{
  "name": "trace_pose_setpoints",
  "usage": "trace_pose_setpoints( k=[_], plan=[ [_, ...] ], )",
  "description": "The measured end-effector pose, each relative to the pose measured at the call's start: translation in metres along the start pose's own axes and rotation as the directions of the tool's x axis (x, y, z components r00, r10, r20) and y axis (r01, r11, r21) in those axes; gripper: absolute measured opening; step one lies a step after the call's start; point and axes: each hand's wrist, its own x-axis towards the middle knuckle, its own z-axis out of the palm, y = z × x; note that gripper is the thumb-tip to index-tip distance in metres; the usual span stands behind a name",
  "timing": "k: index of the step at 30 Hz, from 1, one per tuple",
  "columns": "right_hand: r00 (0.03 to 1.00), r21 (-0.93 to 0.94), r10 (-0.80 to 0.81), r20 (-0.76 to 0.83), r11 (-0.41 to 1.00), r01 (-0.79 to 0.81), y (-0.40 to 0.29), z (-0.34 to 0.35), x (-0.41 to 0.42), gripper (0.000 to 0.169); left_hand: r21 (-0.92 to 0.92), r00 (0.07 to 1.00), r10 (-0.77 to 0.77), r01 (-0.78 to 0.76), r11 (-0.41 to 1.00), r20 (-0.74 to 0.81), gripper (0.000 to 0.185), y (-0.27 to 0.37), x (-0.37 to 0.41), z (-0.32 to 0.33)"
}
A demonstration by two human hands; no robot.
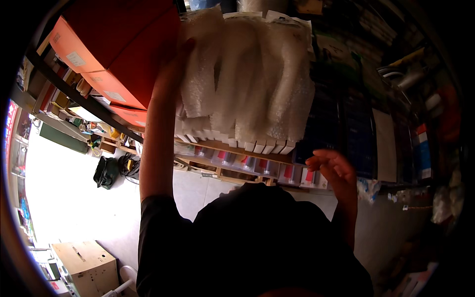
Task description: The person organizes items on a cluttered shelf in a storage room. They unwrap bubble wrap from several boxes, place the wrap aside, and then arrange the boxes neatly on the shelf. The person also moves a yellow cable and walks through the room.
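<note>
My left arm reaches forward between stacked red boxes (148,44) and a row of translucent bubble-wrap bundles (245,74). My left hand (180,54) is at the left edge of the bundles, dark and partly lost in shadow. One fingertip shows against the wrap; whether it grips cannot be made out. The bundles lie side by side over a row of narrow white boxes (259,146). Lower on the right, my right hand (336,169) hovers with bent, parted fingers and nothing in it. Dark blue packages (356,130) are just beyond it.
Clear packs with red inserts (263,165) line a lower shelf under a wooden shelf edge (237,150). A dark metal bar (85,98) slants past the red boxes. On the floor are a dark bag (106,171), coiled cable (130,167) and a wooden box (87,265).
</note>
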Motion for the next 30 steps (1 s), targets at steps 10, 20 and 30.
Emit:
trace_pose_setpoints(
  k=[10, 20, 30],
  plan=[
    [0.997, -0.029, 0.021, -0.077, 0.999, -0.024, 0.007, -0.010, -0.010, 0.029, 0.672, 0.898, 0.408, -0.405, 0.620, 0.165, 0.051, -0.016, 0.016, -0.024],
    [0.964, -0.348, -0.038, -0.265, 0.936, -0.059, 0.003, -0.037, -0.026, 0.028, 0.507, 0.780, 0.585, -0.604, 0.615, 0.220, 0.030, -0.041, -0.016, -0.031],
    [0.611, -0.726, -0.394, -0.686, 0.419, -0.545, 0.028, -0.205, -0.077, 0.046, 0.673, 0.603, 0.792, -0.548, 0.497, -0.094, 0.044, -0.014, -0.083, -0.012]
  ],
)
